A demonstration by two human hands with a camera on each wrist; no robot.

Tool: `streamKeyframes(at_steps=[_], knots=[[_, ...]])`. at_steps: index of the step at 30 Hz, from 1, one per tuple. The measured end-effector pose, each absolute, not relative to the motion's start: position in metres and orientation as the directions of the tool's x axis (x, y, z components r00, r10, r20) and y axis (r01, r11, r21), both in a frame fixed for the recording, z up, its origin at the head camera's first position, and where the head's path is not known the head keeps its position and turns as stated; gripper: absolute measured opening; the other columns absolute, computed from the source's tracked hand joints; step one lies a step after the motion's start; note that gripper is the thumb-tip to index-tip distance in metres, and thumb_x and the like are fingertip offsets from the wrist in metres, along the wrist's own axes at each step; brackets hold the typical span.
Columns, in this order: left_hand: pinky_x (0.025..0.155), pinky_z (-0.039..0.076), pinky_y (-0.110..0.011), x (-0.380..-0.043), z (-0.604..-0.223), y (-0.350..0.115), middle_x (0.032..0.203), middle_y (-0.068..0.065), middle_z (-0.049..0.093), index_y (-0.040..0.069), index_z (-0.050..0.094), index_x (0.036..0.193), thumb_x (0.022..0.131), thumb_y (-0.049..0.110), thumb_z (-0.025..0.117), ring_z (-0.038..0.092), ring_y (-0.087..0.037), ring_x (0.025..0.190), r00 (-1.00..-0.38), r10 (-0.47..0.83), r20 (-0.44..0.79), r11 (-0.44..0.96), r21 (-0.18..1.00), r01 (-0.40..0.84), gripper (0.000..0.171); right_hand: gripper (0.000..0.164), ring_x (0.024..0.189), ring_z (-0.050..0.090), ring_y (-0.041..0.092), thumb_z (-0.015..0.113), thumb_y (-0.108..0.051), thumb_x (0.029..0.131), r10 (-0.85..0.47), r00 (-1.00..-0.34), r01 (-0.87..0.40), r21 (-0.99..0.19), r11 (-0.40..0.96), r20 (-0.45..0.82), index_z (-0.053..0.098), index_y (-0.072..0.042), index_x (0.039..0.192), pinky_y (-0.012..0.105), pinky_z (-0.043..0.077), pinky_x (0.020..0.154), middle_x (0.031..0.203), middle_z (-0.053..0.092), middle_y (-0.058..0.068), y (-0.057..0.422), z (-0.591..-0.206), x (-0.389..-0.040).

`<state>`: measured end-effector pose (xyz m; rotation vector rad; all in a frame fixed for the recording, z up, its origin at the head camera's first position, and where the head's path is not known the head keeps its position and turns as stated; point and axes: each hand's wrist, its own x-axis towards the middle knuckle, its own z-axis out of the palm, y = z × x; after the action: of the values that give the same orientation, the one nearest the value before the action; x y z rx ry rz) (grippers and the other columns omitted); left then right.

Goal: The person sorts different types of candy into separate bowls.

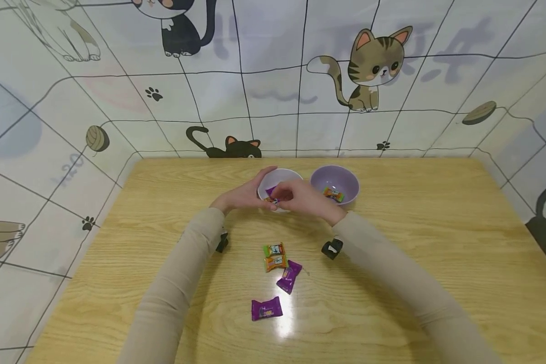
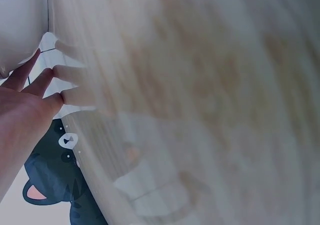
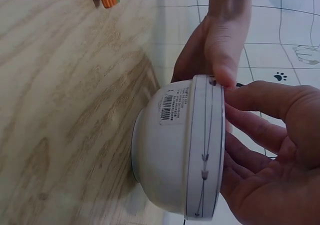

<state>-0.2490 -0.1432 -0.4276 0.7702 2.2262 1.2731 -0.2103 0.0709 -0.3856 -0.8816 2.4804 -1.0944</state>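
Partway, seemingly: four candies (image 1: 289,276) lie loose on the tabletop (image 1: 414,227); near its far edge, purple bowl (image 1: 341,177) and white bowl (image 1: 284,175) hold others, left fingers (image 1: 261,175) gripping the latter, right fingers (image 1: 284,188) inside (pinch unclear).

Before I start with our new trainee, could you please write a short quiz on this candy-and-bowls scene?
1. Count: how many wrapped candies lie directly on the table?
2. True or false: the lavender bowl has an orange-and-green candy in it.
3. Multiple choice: in the head view, which hand is against the left side of the white bowl? a) right; b) left; c) neither.

Key:
1. Four: two in purple wrappers, two in orange-and-green ones.
2. True.
3. b, the left hand.
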Motion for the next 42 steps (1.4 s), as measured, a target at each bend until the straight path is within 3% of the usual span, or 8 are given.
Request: streamKeyframes(at_steps=[12,21,24,29,34,38,42], knots=[[0.108,0.026,-0.045,-0.251,-0.430,-0.146,0.154,-0.015,0.018,0.027,0.005,0.155,0.071,0.055,0.079,0.028,-0.027,0.134,-0.722,0.684,-0.102,0.402,0.879,0.257,0.116,0.022,0.096,0.064,0.025,0.073,-0.011,0.085,-0.685,-0.708,-0.441,-0.652,0.616,-0.168,0.071,0.004,0.100,0.032,0.049,0.085,0.098,0.071,0.012,0.051,-0.382,-0.235],[0.109,0.024,-0.045,-0.252,-0.432,-0.145,0.155,-0.013,0.015,0.028,0.005,0.155,0.078,0.037,0.081,0.023,-0.025,0.138,-0.718,0.690,-0.088,0.391,0.880,0.268,0.108,0.021,0.097,0.061,0.024,0.065,-0.009,0.087,-0.753,-0.639,-0.471,-0.694,0.544,-0.157,0.071,0.002,0.104,0.030,0.048,0.081,0.097,0.071,0.009,0.048,-0.386,-0.246],[0.110,0.024,-0.045,-0.252,-0.432,-0.145,0.156,-0.012,0.013,0.025,0.004,0.155,0.079,0.033,0.080,0.021,-0.024,0.139,-0.714,0.695,-0.084,0.382,0.884,0.268,0.108,0.022,0.094,0.062,0.024,0.063,-0.007,0.087,-0.756,-0.640,-0.427,-0.754,0.499,-0.138,0.070,0.004,0.106,0.030,0.049,0.078,0.095,0.071,0.010,0.048,-0.389,-0.248],[0.110,0.023,-0.044,-0.251,-0.431,-0.144,0.158,-0.008,0.010,0.022,0.003,0.155,0.081,0.028,0.079,0.019,-0.024,0.141,-0.711,0.699,-0.079,0.368,0.892,0.262,0.107,0.021,0.080,0.062,0.019,0.063,-0.001,0.085,-0.734,-0.667,-0.325,-0.837,0.440,-0.127,0.068,0.007,0.104,0.026,0.049,0.069,0.088,0.070,0.010,0.049,-0.392,-0.248],[0.110,0.026,-0.044,-0.251,-0.432,-0.145,0.156,-0.009,0.014,0.023,0.003,0.155,0.078,0.041,0.079,0.024,-0.023,0.140,-0.708,0.702,-0.075,0.364,0.893,0.266,0.110,0.022,0.078,0.061,0.020,0.060,0.002,0.085,-0.660,-0.745,-0.274,-0.857,0.437,-0.098,0.067,0.006,0.105,0.029,0.048,0.067,0.094,0.069,0.013,0.052,-0.392,-0.246],[0.108,0.028,-0.043,-0.251,-0.432,-0.145,0.154,-0.010,0.021,0.020,0.003,0.155,0.076,0.047,0.077,0.031,-0.024,0.137,-0.701,0.710,-0.066,0.344,0.901,0.264,0.112,0.024,0.095,0.062,0.025,0.059,-0.002,0.089,-0.588,-0.802,-0.232,-0.852,0.469,-0.106,0.066,0.004,0.112,0.034,0.049,0.079,0.108,0.067,0.016,0.058,-0.386,-0.243],[0.108,0.029,-0.042,-0.250,-0.431,-0.143,0.152,-0.011,0.024,0.015,0.003,0.155,0.082,0.029,0.078,0.032,-0.025,0.135,-0.714,0.696,-0.078,0.368,0.892,0.262,0.105,0.024,0.105,0.060,0.026,0.059,-0.004,0.092,-0.529,-0.840,-0.156,-0.879,0.450,-0.122,0.065,0.001,0.115,0.039,0.048,0.089,0.112,0.065,0.014,0.069,-0.378,-0.238]])
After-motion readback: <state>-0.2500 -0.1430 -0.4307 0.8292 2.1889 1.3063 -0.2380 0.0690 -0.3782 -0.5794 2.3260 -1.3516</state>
